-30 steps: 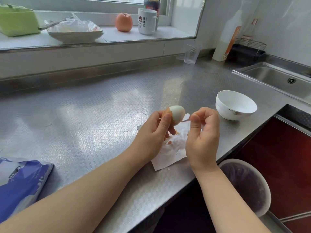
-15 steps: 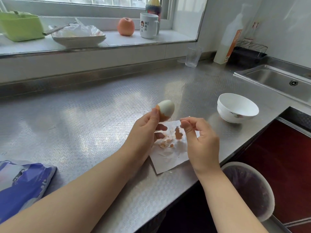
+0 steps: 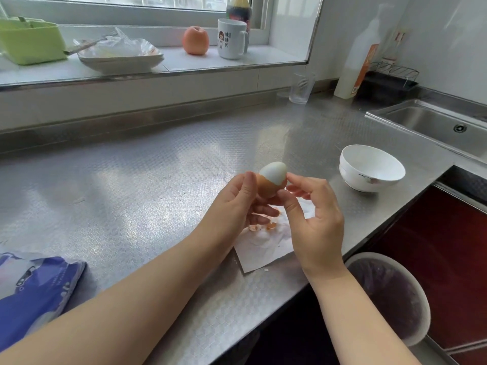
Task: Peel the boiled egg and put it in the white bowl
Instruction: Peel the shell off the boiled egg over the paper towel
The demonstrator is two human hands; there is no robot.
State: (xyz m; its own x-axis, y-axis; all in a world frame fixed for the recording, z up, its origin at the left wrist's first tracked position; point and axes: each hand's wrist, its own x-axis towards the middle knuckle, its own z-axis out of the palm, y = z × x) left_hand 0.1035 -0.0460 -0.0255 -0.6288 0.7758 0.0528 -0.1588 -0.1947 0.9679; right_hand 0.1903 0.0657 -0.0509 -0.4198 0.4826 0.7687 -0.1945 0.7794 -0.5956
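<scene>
The boiled egg [image 3: 271,180] is held upright above the counter, its top bare white and its lower half still in brown shell. My left hand [image 3: 237,204] grips it from the left with thumb and fingers. My right hand [image 3: 313,222] touches its right side, thumb at the shell's lower edge and a fingertip near the peel line. Under both hands lies a white paper napkin [image 3: 263,248] with a few brown shell bits [image 3: 263,227] on it. The white bowl [image 3: 371,167] stands empty on the counter to the right.
A blue packet [image 3: 34,291] lies at the counter's left front. A bin with a purple liner [image 3: 390,296] stands below the counter edge. The sink [image 3: 437,125] is at the far right; a clear glass [image 3: 301,86] stands at the back. The windowsill holds a mug [image 3: 232,39], an apple and dishes.
My right hand dropped a shell piece onto the napkin, then came back up to the egg's right side. My left hand turned the egg more upright.
</scene>
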